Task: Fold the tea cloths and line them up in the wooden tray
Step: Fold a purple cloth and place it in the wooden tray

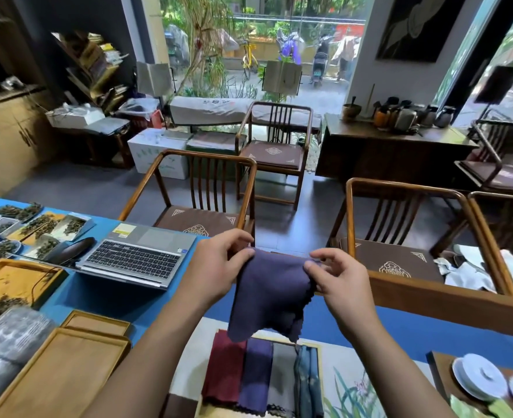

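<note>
Head: folded cloths (pixel 261 375) in tray (pixel 320 351).

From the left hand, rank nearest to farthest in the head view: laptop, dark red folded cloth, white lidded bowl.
1. Laptop, just left of the left hand.
2. Dark red folded cloth, below, on the tray.
3. White lidded bowl, far right.

Daylight pours through a wide glass window (pixel 279 40) onto a dark floor (pixel 279 215). Wooden armchairs (pixel 194 191) with brown cushions stand about, a dark sideboard (pixel 394 155) holds jars, and a leaning bookshelf (pixel 95 64) stands left.
</note>
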